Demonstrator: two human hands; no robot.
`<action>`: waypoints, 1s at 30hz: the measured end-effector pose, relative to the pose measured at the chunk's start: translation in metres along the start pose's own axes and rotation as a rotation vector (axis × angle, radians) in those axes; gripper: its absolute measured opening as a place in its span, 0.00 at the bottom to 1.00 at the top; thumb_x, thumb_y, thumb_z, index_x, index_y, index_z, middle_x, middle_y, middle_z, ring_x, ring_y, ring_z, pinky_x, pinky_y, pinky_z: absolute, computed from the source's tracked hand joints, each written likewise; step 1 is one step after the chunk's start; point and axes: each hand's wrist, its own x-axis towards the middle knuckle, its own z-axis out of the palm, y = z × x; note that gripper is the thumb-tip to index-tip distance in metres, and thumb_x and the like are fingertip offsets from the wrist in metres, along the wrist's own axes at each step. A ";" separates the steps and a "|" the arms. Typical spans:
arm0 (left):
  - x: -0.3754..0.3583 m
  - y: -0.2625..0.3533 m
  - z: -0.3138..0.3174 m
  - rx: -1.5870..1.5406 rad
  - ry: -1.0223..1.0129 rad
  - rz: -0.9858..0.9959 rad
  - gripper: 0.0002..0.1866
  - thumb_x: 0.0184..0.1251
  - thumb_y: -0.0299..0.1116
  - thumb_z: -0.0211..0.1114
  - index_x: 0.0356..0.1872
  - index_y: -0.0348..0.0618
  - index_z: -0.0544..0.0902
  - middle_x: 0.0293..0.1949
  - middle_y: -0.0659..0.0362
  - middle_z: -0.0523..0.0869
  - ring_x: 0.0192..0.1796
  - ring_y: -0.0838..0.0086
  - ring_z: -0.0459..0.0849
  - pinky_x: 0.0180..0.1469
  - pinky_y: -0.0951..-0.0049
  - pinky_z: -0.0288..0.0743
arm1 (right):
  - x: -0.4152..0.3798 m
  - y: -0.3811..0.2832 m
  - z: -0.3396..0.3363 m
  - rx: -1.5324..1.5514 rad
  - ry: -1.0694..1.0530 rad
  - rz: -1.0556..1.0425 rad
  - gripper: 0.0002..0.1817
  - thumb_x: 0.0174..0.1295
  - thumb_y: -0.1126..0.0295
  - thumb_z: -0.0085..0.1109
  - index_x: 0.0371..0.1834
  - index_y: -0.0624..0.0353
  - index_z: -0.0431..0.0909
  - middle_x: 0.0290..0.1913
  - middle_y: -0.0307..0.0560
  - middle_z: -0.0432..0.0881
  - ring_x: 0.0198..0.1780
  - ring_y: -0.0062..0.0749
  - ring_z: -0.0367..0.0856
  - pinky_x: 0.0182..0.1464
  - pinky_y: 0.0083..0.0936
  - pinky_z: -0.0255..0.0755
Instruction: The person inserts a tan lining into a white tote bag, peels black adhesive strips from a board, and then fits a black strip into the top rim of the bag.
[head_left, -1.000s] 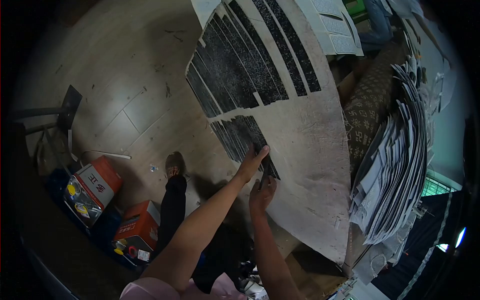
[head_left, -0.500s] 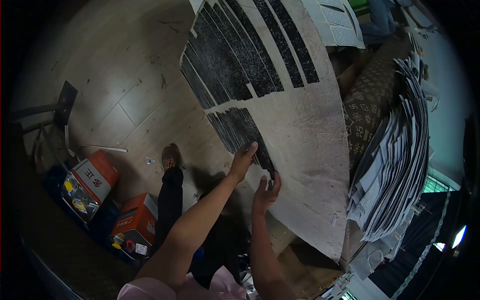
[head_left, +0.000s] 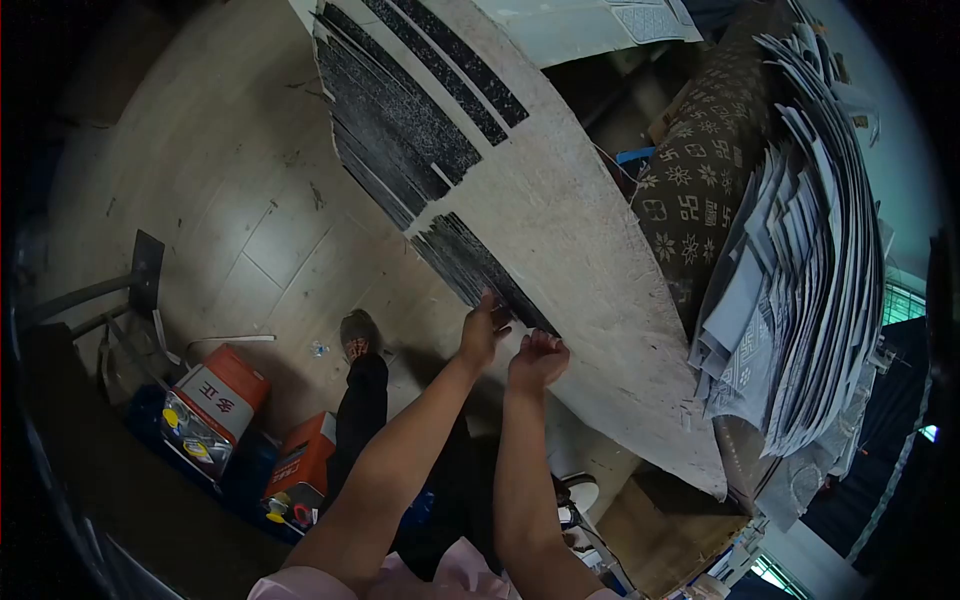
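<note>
A pale, worn board (head_left: 590,250) stretches in front of me, with rows of narrow black strips (head_left: 400,110) laid side by side on it. At the near end of the shorter group of black strips (head_left: 465,260), my left hand (head_left: 484,332) is at the board's edge, thumb up and fingers curled. My right hand (head_left: 538,360) is just right of it, its fingers bent closed by the strip end. A small pale bit shows between the hands. Whatever the fingers of either hand pinch is hidden.
Right of the board stand a patterned brown roll (head_left: 700,190) and a thick stack of grey-white sheets (head_left: 800,290). Orange-and-white cans (head_left: 222,392) sit on the floor at left, near a dark metal frame (head_left: 146,262). A cardboard box (head_left: 650,530) is below the board.
The view has shifted, so the board appears farther left. My right hand's fingers, spread before, are now curled closed. My left thumb has drawn back from the strips toward the board's edge.
</note>
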 end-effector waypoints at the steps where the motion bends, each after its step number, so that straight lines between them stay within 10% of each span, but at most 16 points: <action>1: 0.005 -0.005 -0.002 -0.007 -0.024 -0.005 0.26 0.67 0.56 0.48 0.46 0.40 0.73 0.39 0.55 0.80 0.42 0.68 0.78 0.45 0.67 0.70 | 0.002 0.001 -0.001 -0.003 0.002 0.001 0.07 0.57 0.65 0.43 0.25 0.53 0.64 0.24 0.38 0.69 0.28 0.27 0.67 0.38 0.26 0.63; 16: 0.001 -0.021 0.013 -0.152 0.008 0.034 0.20 0.63 0.52 0.54 0.25 0.46 0.77 0.22 0.64 0.75 0.27 0.77 0.73 0.30 0.76 0.66 | 0.004 0.001 -0.006 -0.146 0.050 -0.108 0.06 0.54 0.67 0.45 0.22 0.53 0.64 0.24 0.39 0.66 0.28 0.28 0.65 0.40 0.24 0.64; 30: -0.008 -0.023 0.009 -0.323 -0.343 0.070 0.13 0.58 0.42 0.67 0.32 0.45 0.76 0.27 0.63 0.79 0.30 0.78 0.79 0.34 0.78 0.71 | -0.028 -0.029 -0.023 -0.789 -0.261 -0.332 0.17 0.58 0.67 0.51 0.48 0.64 0.73 0.48 0.47 0.77 0.50 0.33 0.74 0.53 0.30 0.65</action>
